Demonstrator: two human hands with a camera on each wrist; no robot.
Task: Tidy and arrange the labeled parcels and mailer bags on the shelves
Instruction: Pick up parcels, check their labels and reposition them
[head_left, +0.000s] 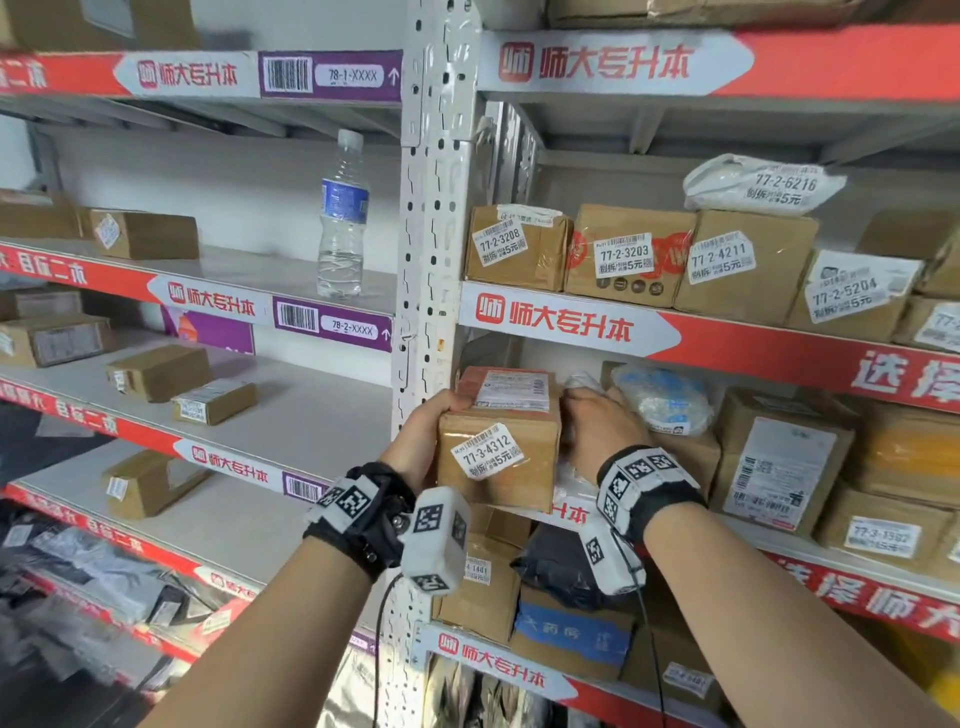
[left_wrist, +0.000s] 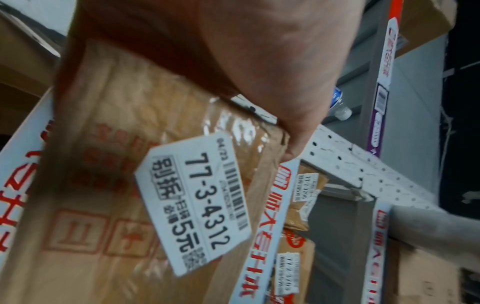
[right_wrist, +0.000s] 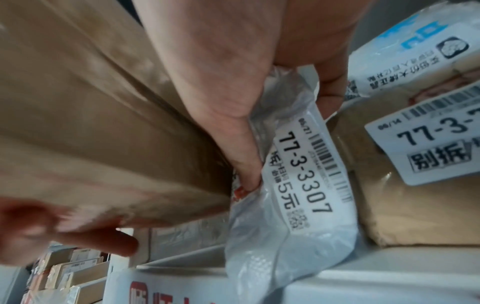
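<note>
At a red-edged shelf (head_left: 571, 325), the left hand (head_left: 423, 436) grips a cardboard parcel (head_left: 498, 447); the right hand (head_left: 597, 431) pinches a white mailer bag (right_wrist: 298, 205).

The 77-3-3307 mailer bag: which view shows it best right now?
Right wrist. There the white mailer bag fills the centre with its label readable, between the right hand's thumb and fingers. The head view shows only a white sliver behind that hand; the left wrist view shows none of it.
</note>
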